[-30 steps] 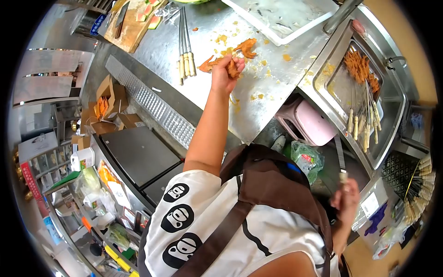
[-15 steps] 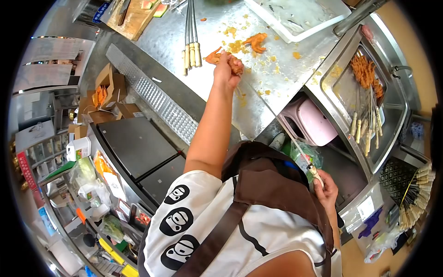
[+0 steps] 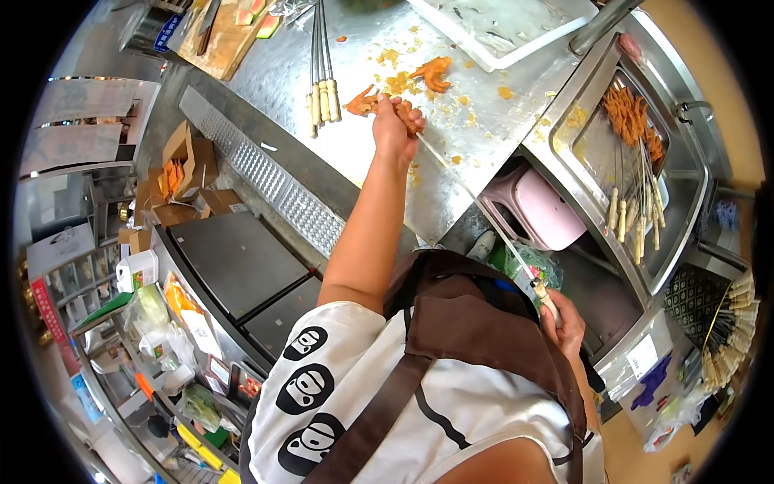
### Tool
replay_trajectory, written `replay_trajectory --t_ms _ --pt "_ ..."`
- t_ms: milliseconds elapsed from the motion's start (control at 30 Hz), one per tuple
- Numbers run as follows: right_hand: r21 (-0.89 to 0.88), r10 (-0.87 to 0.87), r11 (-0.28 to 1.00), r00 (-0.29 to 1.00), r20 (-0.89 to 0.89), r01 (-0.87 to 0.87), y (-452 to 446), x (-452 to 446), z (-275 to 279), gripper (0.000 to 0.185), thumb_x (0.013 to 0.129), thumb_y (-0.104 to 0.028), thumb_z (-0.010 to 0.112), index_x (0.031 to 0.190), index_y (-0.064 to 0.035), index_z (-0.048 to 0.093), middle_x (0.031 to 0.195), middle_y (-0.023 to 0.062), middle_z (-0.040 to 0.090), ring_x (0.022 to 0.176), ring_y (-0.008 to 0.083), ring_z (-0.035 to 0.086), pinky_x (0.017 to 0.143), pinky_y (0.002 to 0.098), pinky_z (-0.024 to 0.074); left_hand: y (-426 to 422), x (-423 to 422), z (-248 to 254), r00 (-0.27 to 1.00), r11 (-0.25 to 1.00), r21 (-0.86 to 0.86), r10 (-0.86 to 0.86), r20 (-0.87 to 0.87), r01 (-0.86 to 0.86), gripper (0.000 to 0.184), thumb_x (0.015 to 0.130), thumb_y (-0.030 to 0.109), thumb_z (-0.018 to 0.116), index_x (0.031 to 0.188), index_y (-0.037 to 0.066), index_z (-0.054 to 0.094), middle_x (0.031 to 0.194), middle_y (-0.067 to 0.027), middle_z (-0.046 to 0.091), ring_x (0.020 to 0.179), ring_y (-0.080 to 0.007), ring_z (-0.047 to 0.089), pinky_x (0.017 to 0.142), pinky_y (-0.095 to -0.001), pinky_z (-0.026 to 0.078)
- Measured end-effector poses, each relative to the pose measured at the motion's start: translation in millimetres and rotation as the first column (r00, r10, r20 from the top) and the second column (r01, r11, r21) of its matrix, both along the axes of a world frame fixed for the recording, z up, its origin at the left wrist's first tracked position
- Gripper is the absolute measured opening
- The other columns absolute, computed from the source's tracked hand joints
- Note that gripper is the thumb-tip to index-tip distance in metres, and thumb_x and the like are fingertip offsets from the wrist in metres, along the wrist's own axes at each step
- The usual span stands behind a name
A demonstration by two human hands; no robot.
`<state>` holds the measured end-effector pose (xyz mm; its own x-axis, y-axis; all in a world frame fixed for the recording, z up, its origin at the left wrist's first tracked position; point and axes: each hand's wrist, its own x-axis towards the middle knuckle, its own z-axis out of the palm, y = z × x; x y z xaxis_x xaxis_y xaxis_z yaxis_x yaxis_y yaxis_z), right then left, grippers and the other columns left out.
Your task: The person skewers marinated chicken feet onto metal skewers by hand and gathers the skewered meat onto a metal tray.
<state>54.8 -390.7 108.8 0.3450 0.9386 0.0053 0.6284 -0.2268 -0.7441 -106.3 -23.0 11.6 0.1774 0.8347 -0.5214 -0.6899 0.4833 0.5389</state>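
Observation:
My left hand (image 3: 393, 129) is closed around an orange, marinated piece of meat (image 3: 364, 103), apparently poultry, at the metal worktop. A long metal skewer (image 3: 463, 189) runs from my right hand up to that meat. Its tip is hidden at the meat, so I cannot tell how far in it goes. My right hand (image 3: 564, 321) grips the skewer's wooden handle (image 3: 546, 300) close to my apron. Another orange piece of meat (image 3: 434, 73) lies just beyond my left hand. Several skewers with wooden handles (image 3: 324, 103) lie to its left.
A white tub (image 3: 492, 58) of cloudy liquid stands at the back. The sink on the right holds a metal tray (image 3: 592, 153) with loaded skewers (image 3: 625, 117). A cutting board (image 3: 222, 48) with a knife lies back left. A pink stool (image 3: 548, 214) stands under the worktop.
The skewer in my right hand has swung up, and its far end now meets the meat in my left hand. My left hand stays at nearly the same spot. The view has shifted slightly.

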Motion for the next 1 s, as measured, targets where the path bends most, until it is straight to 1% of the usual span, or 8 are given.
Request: replay_trajectory --t_ms 300,400,467,533,633,833,933,1000 --pt "-0.048 -0.038 0.998 0.997 -0.07 0.034 10.8 -9.6 -5.5 0.026 0.078 -0.008 0.065 0.102 -0.003 0.058 0.088 0.0143 0.062 0.075 0.0244 0.062 0.068 0.0291 0.0479 -4.7 7.8 8.9 1.0 0.994 0.11 -0.021 -0.02 0.024 0.034 0.095 0.039 0.032 0.093 0.005 0.037 0.07 -0.0051 0.038 0.055 -0.0146 0.039 0.046 -0.0264 0.033" --pt "-0.031 -0.025 0.999 0.997 -0.078 0.023 15.4 -13.0 -11.3 0.027 0.078 -0.009 0.065 0.104 -0.0043 0.057 0.084 0.0124 0.061 0.069 0.0205 0.061 0.065 0.0279 0.0476 -2.6 9.7 9.4 0.999 0.99 0.137 -0.033 -0.029 0.037 0.034 0.095 0.038 0.032 0.093 0.005 0.039 0.069 -0.0047 0.038 0.054 -0.0134 0.037 0.045 -0.0253 0.032" --pt "-0.196 -0.114 0.978 0.964 -0.242 0.066 18.7 -17.2 -13.5 0.029 0.078 -0.01 0.064 0.106 -0.0053 0.055 0.08 0.0099 0.06 0.064 0.0166 0.057 0.061 0.0268 0.0469 0.5 10.2 9.8 0.998 0.984 0.171 -0.039 -0.04 0.045 0.033 0.095 0.037 0.032 0.092 0.005 0.039 0.069 -0.0051 0.039 0.054 -0.0129 0.037 0.045 -0.0247 0.031" --pt "-0.11 -0.094 0.991 0.97 -0.225 0.07 21.3 -19.3 -22.4 0.029 0.079 -0.01 0.064 0.107 -0.0061 0.054 0.078 0.0077 0.059 0.06 0.0136 0.054 0.058 0.0259 0.046 2.4 12.0 10.8 0.998 0.986 0.167 -0.02 -0.051 0.028 0.033 0.095 0.037 0.032 0.092 0.005 0.04 0.07 -0.0054 0.04 0.053 -0.0128 0.037 0.044 -0.0247 0.031" --pt "-0.16 -0.088 0.986 0.972 -0.22 0.053 26.9 -23.4 -17.0 0.029 0.08 -0.01 0.062 0.107 -0.0058 0.054 0.081 0.0088 0.06 0.065 0.0163 0.057 0.062 0.0267 0.0467 0.6 14.6 15.0 0.998 0.988 0.155 -0.012 -0.064 0.022 0.034 0.095 0.037 0.031 0.092 0.005 0.04 0.07 -0.0049 0.039 0.054 -0.0119 0.035 0.045 -0.0236 0.031" --pt "-0.025 0.011 1.0 0.994 -0.112 -0.014 34.6 -20.5 -23.3 0.03 0.08 -0.009 0.061 0.108 -0.0033 0.054 0.091 0.0135 0.061 0.081 0.0223 0.061 0.072 0.0291 0.0466 -2.5 17.6 11.9 0.997 0.984 0.165 -0.054 -0.06 0.064 0.037 0.095 0.039 0.029 0.095 0.005 0.042 0.073 -0.0058 0.041 0.056 -0.0126 0.037 0.047 -0.0234 0.033" --pt "-0.115 -0.038 0.993 0.968 -0.247 0.01 35.3 -16.0 -21.2 0.03 0.08 -0.009 0.061 0.109 -0.0021 0.053 0.091 0.013 0.06 0.079 0.0205 0.06 0.071 0.0282 0.0464 -2.9 20.2 26.5 0.999 0.99 0.136 -0.045 -0.021 0.047 0.043 0.095 0.042 0.025 0.098 0.003 0.042 0.078 -0.0078 0.045 0.062 -0.0164 0.043 0.052 -0.0265 0.041" --pt "-0.122 -0.018 0.992 0.954 -0.298 -0.019 36.7 -12.3 -17.2 0.03 0.082 -0.009 0.058 0.112 -0.0036 0.053 0.096 0.0081 0.06 0.085 0.0122 0.056 0.077 0.0234 0.0433 1.6 18.8 27.9 1.0 0.996 0.088 -0.007 0.018 0.006 0.046 0.095 0.043 0.022 0.099 0.003 0.042 0.08 -0.0088 0.047 0.065 -0.0188 0.047 0.056 -0.0287 0.044"
